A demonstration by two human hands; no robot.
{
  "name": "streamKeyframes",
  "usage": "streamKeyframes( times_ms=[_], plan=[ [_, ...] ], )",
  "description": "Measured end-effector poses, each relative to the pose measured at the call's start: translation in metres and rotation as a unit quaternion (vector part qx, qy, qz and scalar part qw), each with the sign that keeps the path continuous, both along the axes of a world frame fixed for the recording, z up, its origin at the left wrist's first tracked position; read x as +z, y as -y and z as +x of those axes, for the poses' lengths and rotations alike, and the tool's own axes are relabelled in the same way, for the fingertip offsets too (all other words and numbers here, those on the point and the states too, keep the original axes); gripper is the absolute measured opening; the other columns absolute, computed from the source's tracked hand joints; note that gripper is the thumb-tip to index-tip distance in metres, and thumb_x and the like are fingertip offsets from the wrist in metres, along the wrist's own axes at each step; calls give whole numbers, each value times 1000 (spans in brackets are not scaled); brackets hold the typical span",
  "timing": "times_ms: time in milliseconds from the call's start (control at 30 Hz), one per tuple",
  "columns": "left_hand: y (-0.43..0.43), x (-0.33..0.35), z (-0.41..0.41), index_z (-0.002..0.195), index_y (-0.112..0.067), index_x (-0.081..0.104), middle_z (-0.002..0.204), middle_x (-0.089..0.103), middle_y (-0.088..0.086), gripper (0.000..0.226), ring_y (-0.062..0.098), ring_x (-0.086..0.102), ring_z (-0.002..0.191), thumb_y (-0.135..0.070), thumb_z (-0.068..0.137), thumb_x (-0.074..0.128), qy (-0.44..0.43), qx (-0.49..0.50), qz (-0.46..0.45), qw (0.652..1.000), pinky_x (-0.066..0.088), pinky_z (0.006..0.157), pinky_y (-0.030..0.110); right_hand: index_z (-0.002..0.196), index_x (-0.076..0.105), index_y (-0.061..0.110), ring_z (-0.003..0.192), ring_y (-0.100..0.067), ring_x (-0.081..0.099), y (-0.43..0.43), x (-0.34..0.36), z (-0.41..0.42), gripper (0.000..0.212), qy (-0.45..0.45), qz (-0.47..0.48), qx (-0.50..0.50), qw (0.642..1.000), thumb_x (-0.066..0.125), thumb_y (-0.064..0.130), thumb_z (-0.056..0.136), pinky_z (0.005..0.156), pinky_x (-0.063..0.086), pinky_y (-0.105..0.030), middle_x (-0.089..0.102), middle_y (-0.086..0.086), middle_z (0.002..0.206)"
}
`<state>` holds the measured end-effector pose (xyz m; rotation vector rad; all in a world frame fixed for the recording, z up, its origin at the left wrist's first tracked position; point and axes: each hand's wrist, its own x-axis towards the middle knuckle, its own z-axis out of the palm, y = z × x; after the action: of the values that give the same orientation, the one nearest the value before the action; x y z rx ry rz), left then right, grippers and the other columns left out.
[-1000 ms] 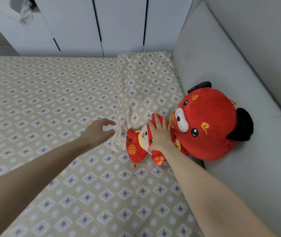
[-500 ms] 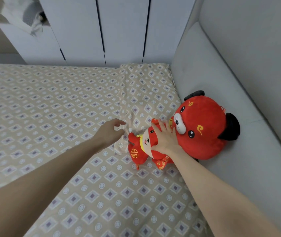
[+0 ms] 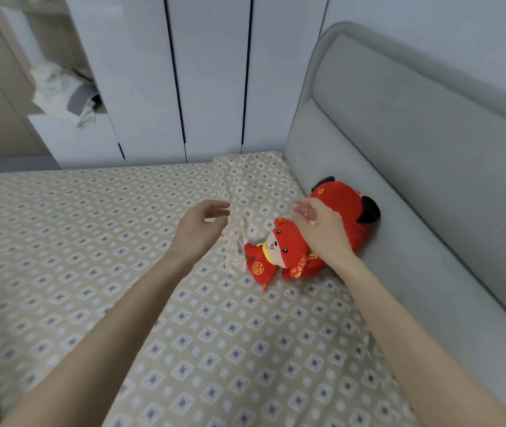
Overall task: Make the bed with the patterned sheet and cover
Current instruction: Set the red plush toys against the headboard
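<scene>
Here, in the head view, the left hand (image 3: 199,232) hovers with loosely curled fingers, holding nothing, above the frilled edge of the patterned cover (image 3: 91,229) spread on the bed. The right hand (image 3: 322,235), fingers spread and empty, hangs over the small red plush (image 3: 279,249) on the patterned sheet (image 3: 261,189) beside the grey headboard (image 3: 399,149).

White wardrobe doors (image 3: 214,72) with dark vertical gaps fill the upper middle of the frame. At upper left, crumpled pale clothes (image 3: 63,94) spill from an open shelf. A grey padded headboard (image 3: 415,134) slants down the right side, below a pale wall (image 3: 430,20).
</scene>
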<state>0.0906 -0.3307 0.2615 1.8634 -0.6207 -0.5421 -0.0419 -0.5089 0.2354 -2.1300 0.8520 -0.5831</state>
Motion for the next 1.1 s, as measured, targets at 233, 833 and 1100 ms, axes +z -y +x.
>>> streamKeyframes(
  times_ms=[233,833,1100],
  plan=[
    [-108,47,-58,117,-27,60,114,64,-10,32,10,59,103,-10,91,51,0,-14,-57,998,49,84,26,115,64,20,100,4,60,-109,55,-74,24,77,21,-65,995,60,22,92,83,42,-4,67,13,106],
    [-178,18,-235,120,-23,58,122,60,-2,31,17,57,111,-13,92,53,-57,-185,16,981,48,87,31,114,60,21,99,-6,58,-249,34,-314,24,-31,94,-185,978,59,15,91,89,44,-20,63,9,108],
    [-185,-25,-365,125,-20,56,122,59,-1,35,16,57,110,-12,92,50,-63,-304,95,946,46,84,29,118,58,17,102,-11,56,-300,-3,-462,24,-64,166,-270,946,55,18,94,84,42,-20,61,3,112]
  ],
)
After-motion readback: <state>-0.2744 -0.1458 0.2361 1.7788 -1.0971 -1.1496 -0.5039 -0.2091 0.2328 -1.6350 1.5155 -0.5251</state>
